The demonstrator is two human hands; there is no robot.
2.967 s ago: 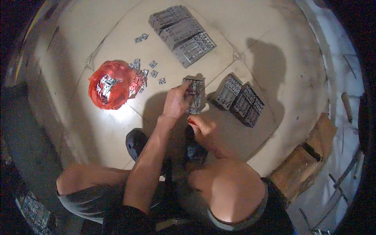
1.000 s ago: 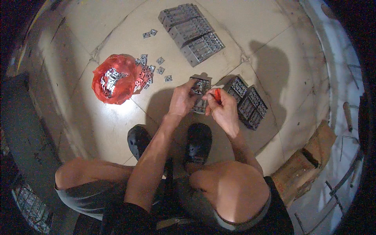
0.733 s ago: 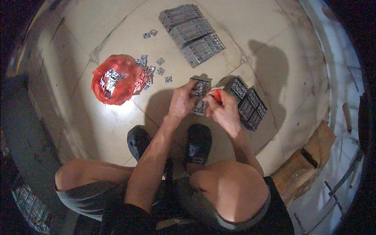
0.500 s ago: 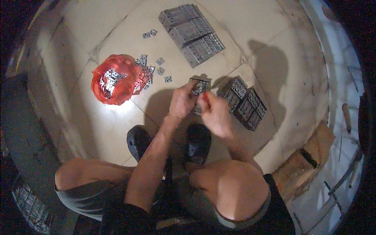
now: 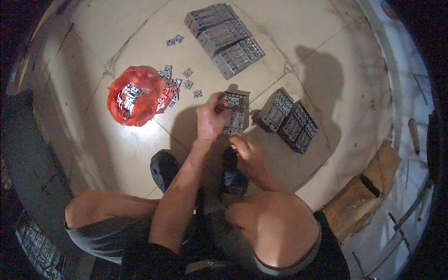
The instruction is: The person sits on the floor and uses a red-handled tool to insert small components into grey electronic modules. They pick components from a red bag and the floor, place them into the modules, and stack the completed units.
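Note:
A grey slotted metal block (image 5: pixel 239 111) with small fittings along it lies on the tiled floor in front of me. My left hand (image 5: pixel 212 120) is closed at its upper left edge, fingertips resting over the fittings. Something dark shows between those fingers, too small to name. Just below the block's near end is my right hand (image 5: pixel 246 148), its fingers curled together; what they hold, if anything, is hidden. To the left sits an open red plastic bag (image 5: pixel 112 100) containing small metal pieces, with more loose pieces (image 5: pixel 171 88) spilled beside it.
Three similar metal blocks (image 5: pixel 226 39) lie side by side at the far middle. More blocks (image 5: pixel 289 121) stand close on the right. A few small pieces (image 5: pixel 174 40) lie far left. Near my right knee is a cardboard piece (image 5: pixel 357 200); my dark shoes (image 5: pixel 163 170) are close below.
My right hand has pulled back from the top of the block toward me, uncovering its face. The left hand has shifted slightly left and stays at the block's edge.

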